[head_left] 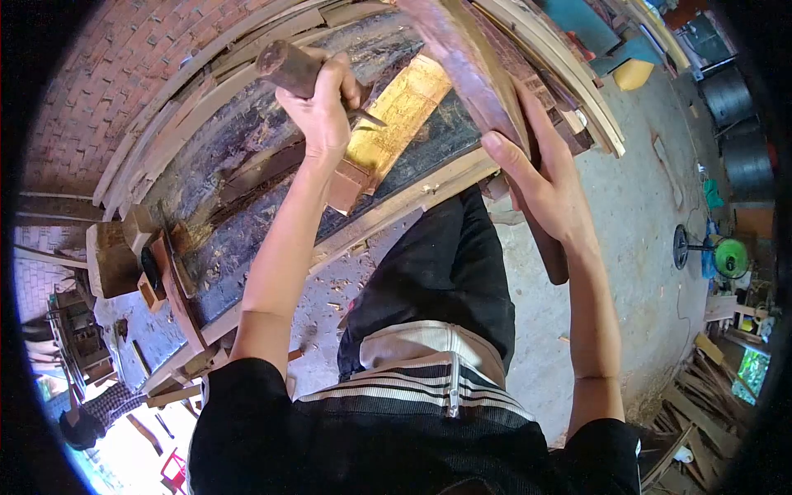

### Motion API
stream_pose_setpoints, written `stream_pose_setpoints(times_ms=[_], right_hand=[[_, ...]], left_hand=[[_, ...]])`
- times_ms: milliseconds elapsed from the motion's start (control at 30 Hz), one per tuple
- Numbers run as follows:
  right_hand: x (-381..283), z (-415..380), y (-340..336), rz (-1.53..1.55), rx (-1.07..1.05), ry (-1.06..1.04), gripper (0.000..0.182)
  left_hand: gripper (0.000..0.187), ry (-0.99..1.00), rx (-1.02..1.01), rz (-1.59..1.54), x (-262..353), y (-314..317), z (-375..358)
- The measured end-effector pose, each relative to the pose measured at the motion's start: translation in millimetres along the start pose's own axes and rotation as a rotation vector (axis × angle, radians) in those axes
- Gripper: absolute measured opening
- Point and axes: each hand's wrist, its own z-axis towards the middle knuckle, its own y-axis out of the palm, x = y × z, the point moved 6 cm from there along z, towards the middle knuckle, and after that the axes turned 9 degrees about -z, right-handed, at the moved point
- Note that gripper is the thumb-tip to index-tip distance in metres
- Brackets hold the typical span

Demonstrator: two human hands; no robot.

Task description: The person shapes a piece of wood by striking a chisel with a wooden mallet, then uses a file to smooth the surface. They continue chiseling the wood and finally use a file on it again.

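Note:
My left hand (320,109) is wrapped round the thick, dark wooden handle (289,69) of a chisel. Its thin metal blade (368,117) sticks out past my fingers and points over a brightly lit, yellowish wood block (404,103). The block lies on the dark workbench (223,186), and its near end is redder and stepped. In my right hand (544,177) is a long, slightly curved wooden bar (474,70), gripped with the thumb on the near side. It slants over the bench's right part, and its lower end hangs past my wrist.
Long planks (181,132) line the bench's back along a brick wall (99,91). Wood offcuts (115,256) sit at its left end. Shavings lie on the bench and floor. A green fan (730,257) and a scrap-wood pile (701,421) stand to the right.

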Motion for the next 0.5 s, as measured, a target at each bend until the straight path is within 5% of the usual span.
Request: stream_pose_setpoints(times_ms=[67,200,300,433,500], right_hand=[[9,-5,2,0.159,-0.070,0.223,0.077],[8,-2,-3,0.138,-0.061,0.209,0.076],[-33,18,-27,-0.004,0.227,-0.395,0.070],[-72,36,-24,-0.091,0.199,-0.506,0.064],[-87,37,-22,-0.172,0.182,-0.591,0.060]], left_hand=[[0.013,0.056,0.012,-0.089,-6,7,1],[0.014,0.120,-0.065,0.069,-14,16,-5],[0.009,-0.041,-0.175,0.141,-30,17,-9],[0.011,-0.039,-0.212,0.156,-33,23,-15],[0.015,0.114,-0.178,0.216,-27,23,-20]])
